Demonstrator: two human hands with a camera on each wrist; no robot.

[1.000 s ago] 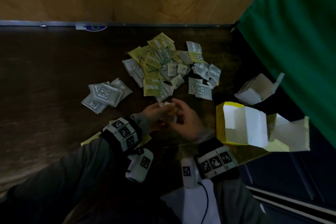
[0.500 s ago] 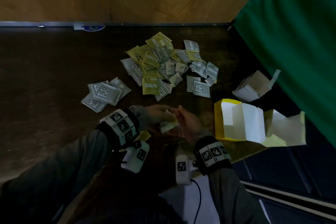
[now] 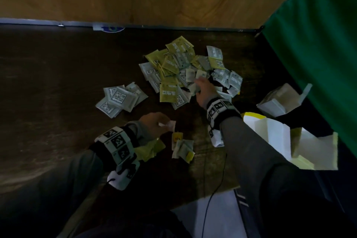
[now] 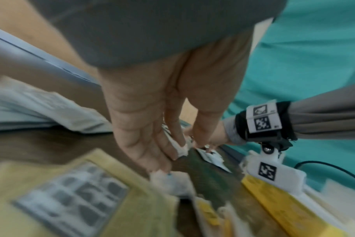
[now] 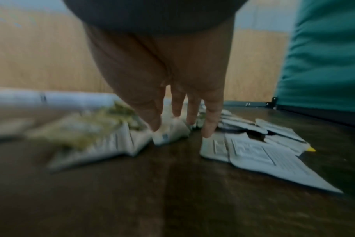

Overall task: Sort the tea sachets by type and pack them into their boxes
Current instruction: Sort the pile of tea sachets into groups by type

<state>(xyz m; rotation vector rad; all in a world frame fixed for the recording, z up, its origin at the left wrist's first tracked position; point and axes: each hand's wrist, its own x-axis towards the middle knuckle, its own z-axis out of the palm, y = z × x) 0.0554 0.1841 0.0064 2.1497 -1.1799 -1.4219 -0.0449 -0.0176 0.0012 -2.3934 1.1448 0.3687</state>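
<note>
A mixed pile of yellow and white tea sachets [image 3: 185, 67] lies mid-table. My right hand [image 3: 200, 81] reaches into its near edge, and in the right wrist view its straight fingers [image 5: 210, 126] come down onto small white sachets [image 5: 170, 133]. Nearer me, my left hand [image 3: 164, 123] pinches a small white sachet [image 3: 171, 124], which shows as crumpled white paper [image 4: 180, 148] between thumb and fingers. Below it lies a small heap of tea bags [image 3: 183, 148]. An open yellow box [image 3: 270, 133] and an open white box [image 3: 280, 100] stand at the right.
A sorted stack of white sachets [image 3: 119, 98] lies left of the pile. Yellow sachets [image 3: 150, 149] sit under my left wrist. A green curtain [image 3: 318, 44] hangs at the right, close over the boxes. A cable [image 3: 210, 199] runs off the table's near edge.
My hands were together on one small sachet. The right hand has let go and moved forward to the mixed pile, while the left keeps the sachet over the near heap.
</note>
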